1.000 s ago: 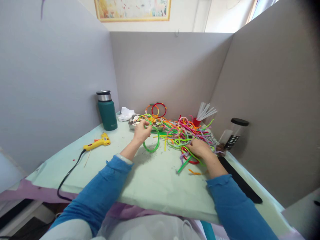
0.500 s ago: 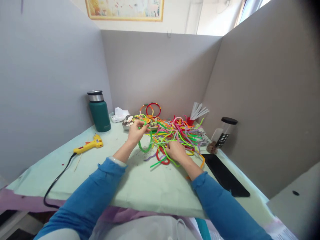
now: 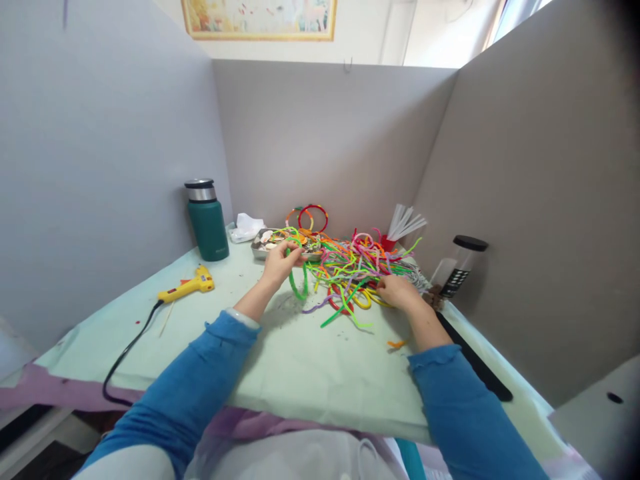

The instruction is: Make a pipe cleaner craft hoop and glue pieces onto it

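My left hand is closed in a pinch on a green pipe cleaner ring, which hangs below the fingers over the table. To its right spreads a tangled heap of coloured pipe cleaners. At the heap's right edge is my right hand, with its fingers drawn together; whatever they hold, if anything, is hidden. A green pipe cleaner and a purple one stick out of the heap towards me.
Left are a yellow glue gun and a green bottle. A metal tray of small pieces stands behind my left hand, near two decorated rings. White sticks, a clear jar and a black slab are right.
My right hand has moved right, from the front of the heap to its right edge. My left hand still holds the green ring. The view has shifted slightly.
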Demonstrator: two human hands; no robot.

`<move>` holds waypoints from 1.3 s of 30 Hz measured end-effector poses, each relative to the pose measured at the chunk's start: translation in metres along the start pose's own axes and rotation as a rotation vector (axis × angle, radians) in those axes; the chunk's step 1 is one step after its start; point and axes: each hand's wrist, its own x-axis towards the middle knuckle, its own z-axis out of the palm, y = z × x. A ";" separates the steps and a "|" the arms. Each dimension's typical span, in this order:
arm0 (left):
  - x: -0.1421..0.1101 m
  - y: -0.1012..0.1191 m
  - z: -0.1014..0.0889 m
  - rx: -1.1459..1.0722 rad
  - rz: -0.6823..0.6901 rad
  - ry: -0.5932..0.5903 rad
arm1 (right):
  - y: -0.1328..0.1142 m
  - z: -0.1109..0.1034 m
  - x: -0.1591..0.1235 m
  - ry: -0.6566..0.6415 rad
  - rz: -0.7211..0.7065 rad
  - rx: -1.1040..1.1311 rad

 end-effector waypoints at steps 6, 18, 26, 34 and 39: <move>-0.001 0.000 -0.002 -0.070 -0.030 -0.084 | -0.009 0.019 0.005 0.019 -0.069 -0.119; 0.002 -0.007 -0.006 -0.040 0.015 -0.009 | 0.004 0.005 0.003 -0.033 -0.081 -0.070; -0.001 0.007 -0.009 -0.200 -0.124 -0.113 | 0.019 -0.035 -0.014 -0.066 -0.057 -0.021; -0.005 0.005 -0.008 -0.179 -0.229 -0.100 | 0.047 -0.068 -0.040 -0.058 -0.039 0.062; -0.006 0.007 -0.007 -0.171 -0.243 -0.085 | 0.030 -0.079 -0.029 -0.140 -0.153 -0.170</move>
